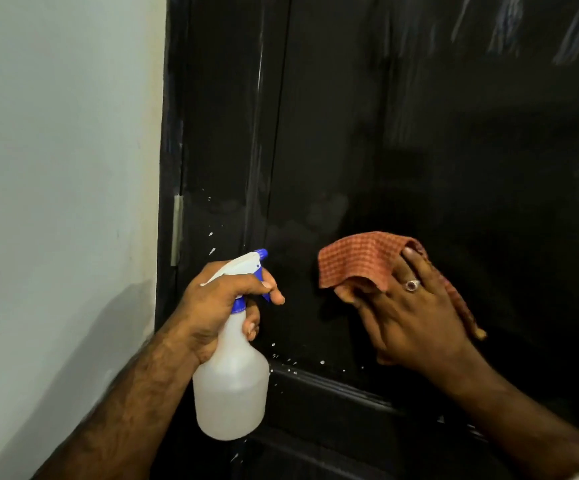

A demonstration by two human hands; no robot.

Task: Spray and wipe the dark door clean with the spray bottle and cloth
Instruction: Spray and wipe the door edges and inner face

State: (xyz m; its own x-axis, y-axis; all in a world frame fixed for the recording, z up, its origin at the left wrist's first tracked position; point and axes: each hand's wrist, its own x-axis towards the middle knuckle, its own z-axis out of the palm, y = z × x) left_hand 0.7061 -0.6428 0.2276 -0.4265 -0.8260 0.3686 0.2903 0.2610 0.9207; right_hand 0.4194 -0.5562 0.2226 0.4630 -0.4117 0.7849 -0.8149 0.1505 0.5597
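The dark door (419, 150) fills the right of the view, with wet streaks near the top and white droplets low on the panel. My left hand (219, 303) grips the neck of a translucent white spray bottle (231, 386) with a blue and white trigger head, its nozzle pointing at the door. My right hand (416, 313) presses an orange checked cloth (360, 261) flat against the door panel, fingers spread over it, a ring on one finger. Part of the cloth hangs out beyond the hand on both sides.
A pale wall (59, 202) stands on the left, meeting the door frame. A metal hinge (176, 230) sits on the frame's edge. A raised moulding (333, 386) crosses the door below my hands.
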